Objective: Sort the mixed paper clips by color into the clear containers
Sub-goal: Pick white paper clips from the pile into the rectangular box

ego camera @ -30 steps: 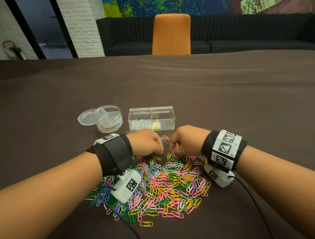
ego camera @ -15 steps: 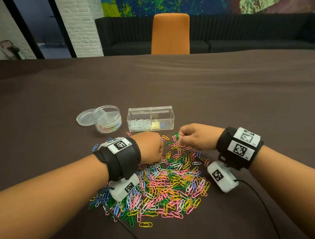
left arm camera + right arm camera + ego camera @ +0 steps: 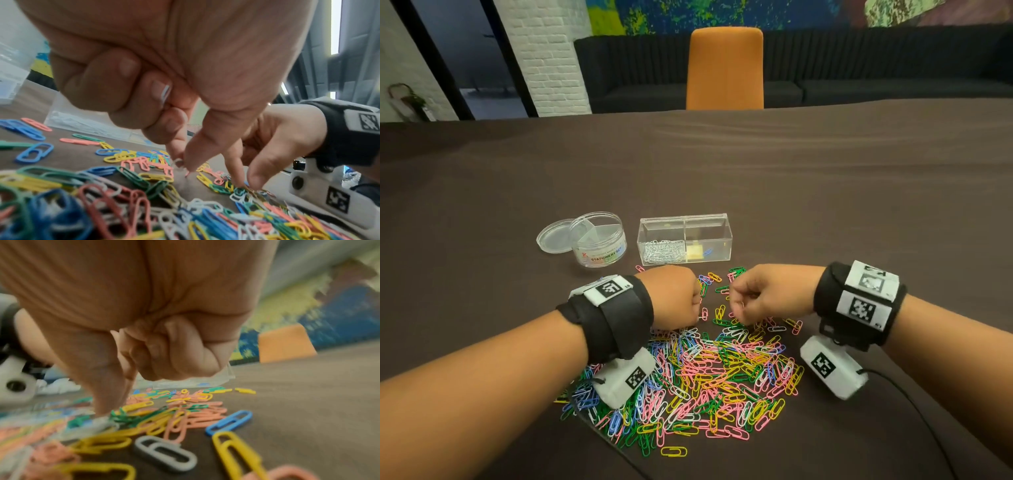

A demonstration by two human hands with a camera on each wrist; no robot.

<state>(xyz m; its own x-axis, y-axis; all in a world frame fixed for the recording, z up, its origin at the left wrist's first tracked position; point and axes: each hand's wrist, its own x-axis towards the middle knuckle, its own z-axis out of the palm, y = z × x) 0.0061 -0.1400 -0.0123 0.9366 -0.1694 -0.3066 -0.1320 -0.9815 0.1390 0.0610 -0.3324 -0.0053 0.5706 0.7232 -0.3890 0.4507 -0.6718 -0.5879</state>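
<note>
A heap of mixed coloured paper clips (image 3: 719,373) lies on the dark table. My left hand (image 3: 697,317) is curled at the heap's far left edge. In the left wrist view it (image 3: 180,164) pinches a white clip between thumb and forefinger, and another white clip (image 3: 165,93) is tucked under the curled fingers. My right hand (image 3: 738,310) is curled too, its thumb and forefinger tips (image 3: 255,180) down on a white clip (image 3: 238,197) at the heap's far edge. Behind stands the clear two-part box (image 3: 709,219), with white clips (image 3: 662,251) in its left half.
A round clear tub (image 3: 599,243) stands left of the box, with its lid (image 3: 553,236) beside it. A yellow block and a blue clip (image 3: 707,252) lie in the box's right half. An orange chair (image 3: 724,68) stands at the table's far side. Cables trail from both wrist cameras.
The hands have drawn apart. My right wrist swung out to the right, the hand lifted a little, then its fingertips came back down on the heap's far edge. The left hand barely moved.
</note>
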